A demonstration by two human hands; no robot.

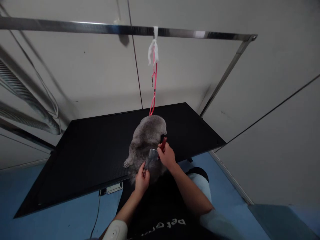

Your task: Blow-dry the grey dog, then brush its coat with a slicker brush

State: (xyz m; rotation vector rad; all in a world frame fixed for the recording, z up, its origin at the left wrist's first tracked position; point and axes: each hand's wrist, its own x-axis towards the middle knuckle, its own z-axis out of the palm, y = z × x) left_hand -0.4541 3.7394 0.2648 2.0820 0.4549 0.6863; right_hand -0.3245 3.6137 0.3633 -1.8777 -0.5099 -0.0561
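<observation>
Right hand: the right hand [167,156] is closed around the red handle of a brush [153,155], with the grey pad turned down onto the dog's rump.
Left hand: the left hand [142,180] is pinched shut on a tuft of coat at the dog's rear, just below the brush pad.
Dog: a small grey dog [147,133] is on the near half of the surface, with its rear toward the person and its head toward the wall.
Handling, dog: it looks light, soft and alive, so it may shift. The coat gives under the fingers, so a hold on the body would be steadier than one on the fur.
Handling, brush: it seems light and stiff. The handle is the place to grip, since the pad side probably catches on hair.
Leash: a pink leash [154,90] runs from the dog's neck up to a steel bar [75,28] overhead.
Surface: the black surface [87,153] has a matt top. There is wide bare room to the dog's left and less to its right.
Edges: the dog's rear is close to the near edge, right by the person's dark apron [160,206]. The blue floor [62,220] lies below.
Surroundings: a pale wall [100,76] stands behind the far edge. A ribbed hose [25,96] runs along it at the left, well apart from the dog.
</observation>
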